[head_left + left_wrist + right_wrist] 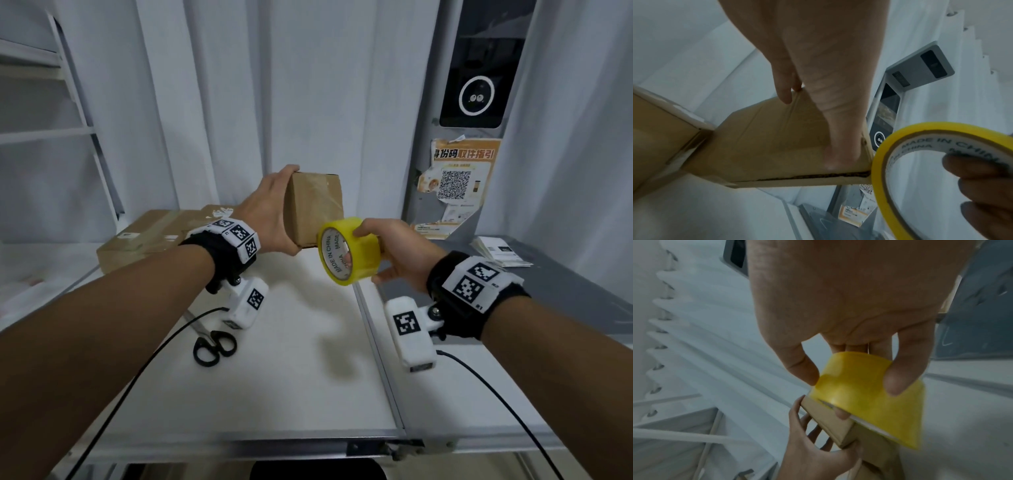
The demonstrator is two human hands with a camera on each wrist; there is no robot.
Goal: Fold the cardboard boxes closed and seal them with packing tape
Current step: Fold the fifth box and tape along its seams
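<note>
My left hand (270, 212) grips a small brown cardboard box (313, 205) in the air above the white table, thumb on its near face (777, 139) and fingers round the far side. The box's flaps are folded in and clear tape glints on it. My right hand (387, 250) holds a yellow roll of packing tape (347, 250), thumb on the outer band (865, 389) and fingers through its white core. The roll's edge (881, 162) touches the box's lower right corner. In the right wrist view the box (830, 423) sits just beyond the roll.
A larger taped cardboard box (144, 236) lies at the back left of the table (308, 359). Black-handled scissors (214, 346) lie under my left wrist. White curtains hang behind. A grey kiosk (476, 102) with a poster stands back right, beside a grey counter (565, 274) with papers.
</note>
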